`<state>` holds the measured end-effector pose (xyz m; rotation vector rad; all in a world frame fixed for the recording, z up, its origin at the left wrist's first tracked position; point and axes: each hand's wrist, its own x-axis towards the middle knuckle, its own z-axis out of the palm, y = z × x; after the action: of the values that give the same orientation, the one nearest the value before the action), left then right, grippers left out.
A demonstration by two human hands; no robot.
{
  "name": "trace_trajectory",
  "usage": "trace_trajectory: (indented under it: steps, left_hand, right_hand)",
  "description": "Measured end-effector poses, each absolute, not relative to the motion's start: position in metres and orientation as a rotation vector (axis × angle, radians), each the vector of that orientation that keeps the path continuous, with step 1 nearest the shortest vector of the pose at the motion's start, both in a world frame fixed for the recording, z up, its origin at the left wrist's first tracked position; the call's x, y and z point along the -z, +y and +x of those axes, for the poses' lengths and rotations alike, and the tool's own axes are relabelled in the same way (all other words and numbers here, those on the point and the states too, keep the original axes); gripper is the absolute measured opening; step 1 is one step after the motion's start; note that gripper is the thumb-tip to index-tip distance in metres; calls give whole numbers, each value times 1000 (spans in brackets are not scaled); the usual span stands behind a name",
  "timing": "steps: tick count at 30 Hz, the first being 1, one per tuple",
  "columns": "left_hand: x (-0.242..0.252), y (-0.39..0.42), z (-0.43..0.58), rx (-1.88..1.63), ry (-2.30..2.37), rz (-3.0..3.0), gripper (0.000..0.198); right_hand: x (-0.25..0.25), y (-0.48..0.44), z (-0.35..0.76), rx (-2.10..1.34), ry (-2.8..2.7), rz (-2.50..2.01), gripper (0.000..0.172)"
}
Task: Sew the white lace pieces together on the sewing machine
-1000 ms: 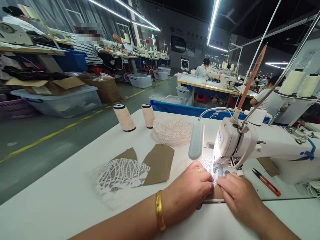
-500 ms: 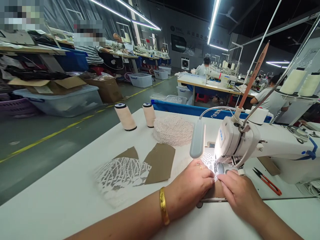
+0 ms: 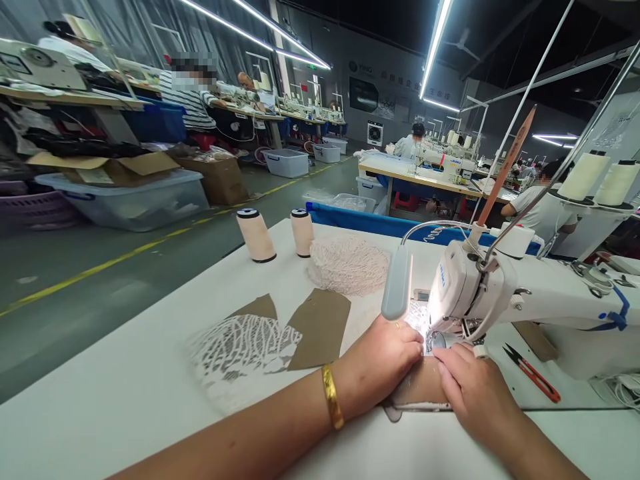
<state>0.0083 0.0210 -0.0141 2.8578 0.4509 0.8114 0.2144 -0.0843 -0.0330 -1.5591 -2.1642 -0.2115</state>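
Observation:
White lace [image 3: 416,312] lies under the needle area of a white sewing machine [image 3: 453,283], lit by its lamp [image 3: 397,283]. My left hand [image 3: 387,357], with a gold bracelet at the wrist, is closed, fingers curled down on the lace just left of the presser foot. On the other side, my right hand [image 3: 473,383] has thumb and forefinger pressed together at the front of the foot; what lies between them is mostly hidden. A flat brown surface [image 3: 423,385] shows between both hands. Left of them, a lace piece [image 3: 245,343] partly overlaps a brown panel [image 3: 323,327].
Behind the panels sits a lace pile [image 3: 350,263] beside two thread cones [image 3: 257,237]. Red-handled thread snips [image 3: 533,373] lie right of the machine. A blue cloth [image 3: 360,217] runs along the table's far edge. Other people sit at machines beyond.
My left hand has shifted slightly left, away from my right fingertips, and more of the brown surface shows between the hands. The camera view has tilted slightly.

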Motion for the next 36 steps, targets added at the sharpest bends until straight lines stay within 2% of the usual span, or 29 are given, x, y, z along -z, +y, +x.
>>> trace_trajectory:
  steps: [6,9,12,13,16,20,24,27,36]
  left_hand:
    - [5,18,1,-738,623,2891,16]
    - [-7,14,-4,-646,660,2853,25]
    - [-16,12,-8,-625,594,2774,31]
    - [-17,12,-9,-646,589,2769,28]
    - [-15,12,-8,-714,591,2824,18]
    - [-5,8,-3,-738,506,2864,24]
    - [2,2,2,-788,461,2875,17]
    - [4,0,3,-806,380,2884,19]
    - [8,-5,1,-772,314,2840,21]
  right_hand:
    - [26,-88,206,185,-2174,-1370,28]
    - [18,-91,198,57,-2265,-1195,29]
    - [12,-94,203,-4,-2361,-1216,17]
    - [10,-94,209,32,-2379,-1273,15]
    - [5,-93,233,285,-2334,-1475,26]
    - [3,-93,246,461,-2227,-1495,24]
    - [7,-98,227,215,-2281,-1347,22]
    - [8,-99,217,70,-2355,-1309,23]
    - [8,-97,225,85,-2319,-1407,24]
